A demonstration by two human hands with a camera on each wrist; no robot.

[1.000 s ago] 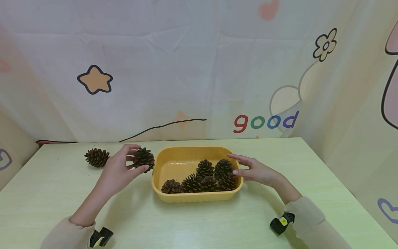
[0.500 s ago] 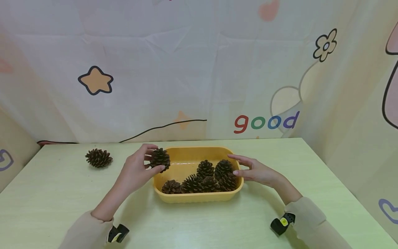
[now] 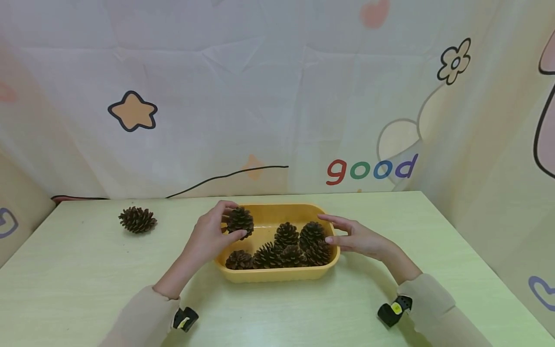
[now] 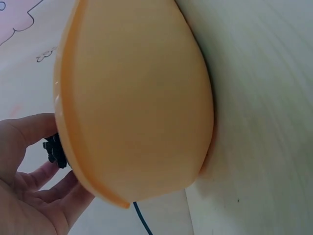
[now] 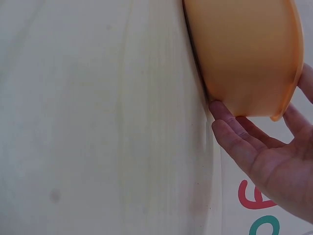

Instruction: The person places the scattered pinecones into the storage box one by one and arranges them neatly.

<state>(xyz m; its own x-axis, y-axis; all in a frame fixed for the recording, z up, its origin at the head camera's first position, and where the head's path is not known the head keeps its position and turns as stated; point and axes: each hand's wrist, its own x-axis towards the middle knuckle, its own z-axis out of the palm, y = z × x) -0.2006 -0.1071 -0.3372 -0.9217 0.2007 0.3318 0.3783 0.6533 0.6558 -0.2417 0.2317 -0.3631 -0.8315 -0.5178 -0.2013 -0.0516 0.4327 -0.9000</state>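
My left hand point(image 3: 213, 235) pinches a brown pine cone point(image 3: 240, 222) between thumb and fingers, over the left end of a yellow plastic basin point(image 3: 277, 275). In the left wrist view the basin's end wall point(image 4: 137, 98) hides most of that cone point(image 4: 56, 151). Several pine cones point(image 3: 291, 256) lie in the basin along its front and right side. At the basin's right end, my right hand point(image 3: 362, 239) grips the rim, thumb over it. The right wrist view shows the other fingers point(image 5: 237, 142) against the outer wall, reaching low near the tabletop.
One more pine cone point(image 3: 137, 220) lies on its side at the back left of the pale green table point(image 3: 277, 313). A printed curtain point(image 3: 277, 96) hangs right behind the table's far edge. Each wrist wears a small black camera point(image 3: 185, 319).
My left hand has carried its pine cone rightward, from beside the basin's left rim to over its inside. My right hand and the basin stay put.
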